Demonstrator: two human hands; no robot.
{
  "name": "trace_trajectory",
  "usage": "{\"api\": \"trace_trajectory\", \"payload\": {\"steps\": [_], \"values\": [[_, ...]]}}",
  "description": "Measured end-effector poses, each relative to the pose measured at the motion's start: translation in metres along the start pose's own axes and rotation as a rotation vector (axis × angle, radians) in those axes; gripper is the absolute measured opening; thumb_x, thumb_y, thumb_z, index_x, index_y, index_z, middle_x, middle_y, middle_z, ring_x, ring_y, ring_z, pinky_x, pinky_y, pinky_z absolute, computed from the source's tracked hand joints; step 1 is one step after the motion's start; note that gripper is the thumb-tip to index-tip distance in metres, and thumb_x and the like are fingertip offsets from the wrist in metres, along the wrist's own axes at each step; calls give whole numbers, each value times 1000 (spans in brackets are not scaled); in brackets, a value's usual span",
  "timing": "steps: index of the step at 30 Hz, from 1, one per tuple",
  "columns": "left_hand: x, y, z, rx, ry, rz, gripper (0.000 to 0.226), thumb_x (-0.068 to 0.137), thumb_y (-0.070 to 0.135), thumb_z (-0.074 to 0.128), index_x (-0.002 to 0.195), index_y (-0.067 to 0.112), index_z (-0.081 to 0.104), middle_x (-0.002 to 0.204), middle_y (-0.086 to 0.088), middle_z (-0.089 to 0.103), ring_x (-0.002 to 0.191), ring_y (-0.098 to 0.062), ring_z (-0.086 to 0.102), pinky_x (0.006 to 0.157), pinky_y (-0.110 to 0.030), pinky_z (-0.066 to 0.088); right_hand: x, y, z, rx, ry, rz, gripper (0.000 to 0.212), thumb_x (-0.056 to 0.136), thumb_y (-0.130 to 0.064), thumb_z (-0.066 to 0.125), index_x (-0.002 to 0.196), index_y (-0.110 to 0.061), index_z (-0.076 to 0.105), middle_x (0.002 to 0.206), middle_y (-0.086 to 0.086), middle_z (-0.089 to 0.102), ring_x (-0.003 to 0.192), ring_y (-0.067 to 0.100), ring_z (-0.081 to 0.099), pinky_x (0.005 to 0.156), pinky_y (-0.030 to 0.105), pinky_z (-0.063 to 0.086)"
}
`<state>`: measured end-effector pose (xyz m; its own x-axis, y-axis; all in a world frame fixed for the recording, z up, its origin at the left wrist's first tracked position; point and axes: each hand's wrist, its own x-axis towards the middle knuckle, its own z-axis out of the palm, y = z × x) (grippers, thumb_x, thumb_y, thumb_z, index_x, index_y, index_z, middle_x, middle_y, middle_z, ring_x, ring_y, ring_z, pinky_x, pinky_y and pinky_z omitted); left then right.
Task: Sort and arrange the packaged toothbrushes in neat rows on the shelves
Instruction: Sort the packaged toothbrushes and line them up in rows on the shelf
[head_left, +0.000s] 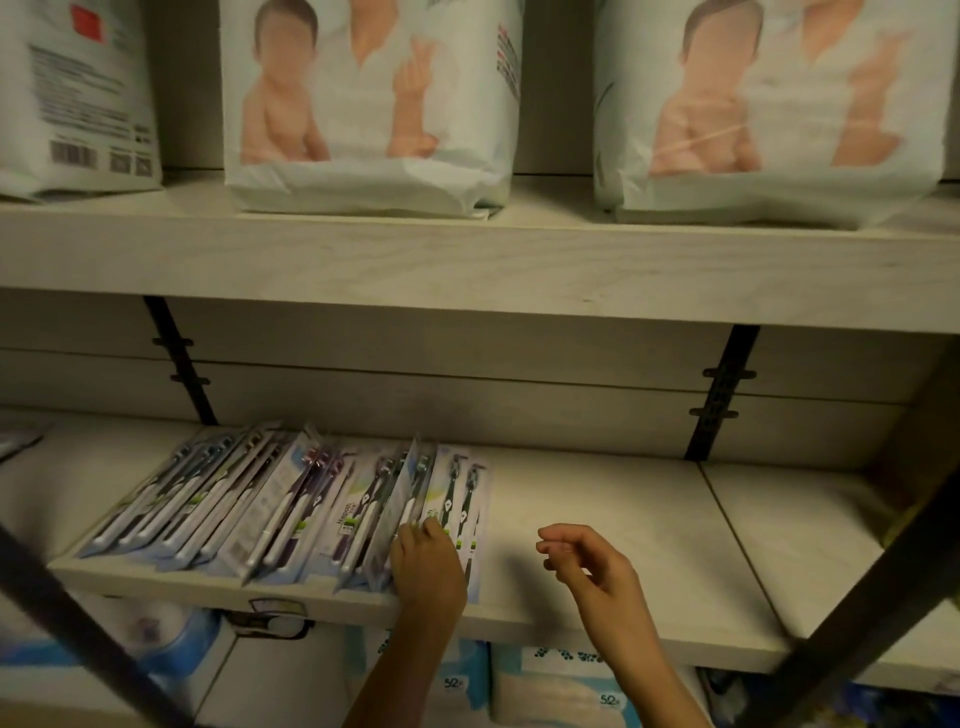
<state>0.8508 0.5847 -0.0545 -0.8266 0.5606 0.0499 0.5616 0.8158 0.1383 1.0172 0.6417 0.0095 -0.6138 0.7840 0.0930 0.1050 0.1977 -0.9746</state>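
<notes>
Several packaged toothbrushes (270, 499) lie overlapping in a slanted row on the left half of the pale wooden shelf (649, 545). The rightmost flat pack (462, 488) holds two dark brushes. One pack (405, 499) stands on its edge beside it. My left hand (428, 564) rests on the lower ends of these two packs, fingers curled against them. My right hand (587, 564) hovers over the bare shelf to the right, fingers loosely apart and holding nothing.
Large white diaper bags (374, 114) (769, 114) stand on the shelf above (467, 270). Black brackets (182, 364) (719, 395) run down the back wall. A dark diagonal frame bar (857, 623) crosses at the right. Wipe packs (561, 691) sit below.
</notes>
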Motion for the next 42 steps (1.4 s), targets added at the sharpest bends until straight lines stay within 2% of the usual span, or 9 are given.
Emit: {"api": "trace_trajectory", "payload": {"steps": [7,11,15,19,23,28,33,36,42], "values": [[14,0,-7,-81,29,-66,48,87,28,57,127,9,38,129,-9,49,118,-20,48,101,-30,42,9,7,-4,-25,-5,15,16,91,-16,55,92,-30,64,95,-11,67,92,10,62,83,22,51],[9,-4,-13,-400,17,-81,43,86,19,60,124,9,41,115,-7,57,100,-17,60,82,-25,53,13,13,-2,-11,-6,65,15,91,-17,55,94,-29,63,96,-9,66,92,11,63,85,26,52],[-15,4,-26,-832,-41,19,46,83,18,67,121,14,43,113,4,53,101,-13,58,55,-13,48,20,23,1,55,-13,189,21,91,-30,56,112,-28,56,99,-9,65,93,9,63,85,28,52],[-50,25,-34,-1104,-269,141,42,80,17,70,110,28,43,108,7,60,95,-6,61,73,-22,56,20,23,8,183,-82,288,24,88,-29,59,111,-26,51,93,-4,68,87,11,66,73,22,51],[-56,27,-37,-1167,-418,151,21,87,15,59,104,27,53,98,6,65,91,-9,65,79,-26,56,20,34,5,206,32,321,25,87,-18,63,111,-15,58,90,6,72,85,18,70,79,35,56],[-12,11,-7,-727,-131,86,37,93,24,49,128,13,51,129,-4,52,118,-15,49,97,-24,40,19,37,-8,278,68,350,19,88,-16,60,107,-15,57,94,9,72,85,17,70,67,25,54],[12,13,22,-142,-77,151,52,97,37,37,141,11,30,147,-8,34,137,-21,28,113,-32,26,18,37,-10,248,28,325,20,88,-16,60,108,-17,56,97,8,71,85,16,71,67,24,57],[15,14,29,-13,-53,144,53,97,37,36,141,10,27,149,-10,29,138,-24,26,113,-35,24,16,37,-13,247,22,317,21,88,-15,60,109,-17,56,97,7,72,85,16,71,68,24,57],[29,23,25,-28,-57,4,53,88,40,52,129,9,37,133,-9,47,123,-22,42,103,-30,34,16,38,-17,245,32,321,22,88,-16,60,109,-18,56,98,6,71,87,16,71,74,29,58]]}}
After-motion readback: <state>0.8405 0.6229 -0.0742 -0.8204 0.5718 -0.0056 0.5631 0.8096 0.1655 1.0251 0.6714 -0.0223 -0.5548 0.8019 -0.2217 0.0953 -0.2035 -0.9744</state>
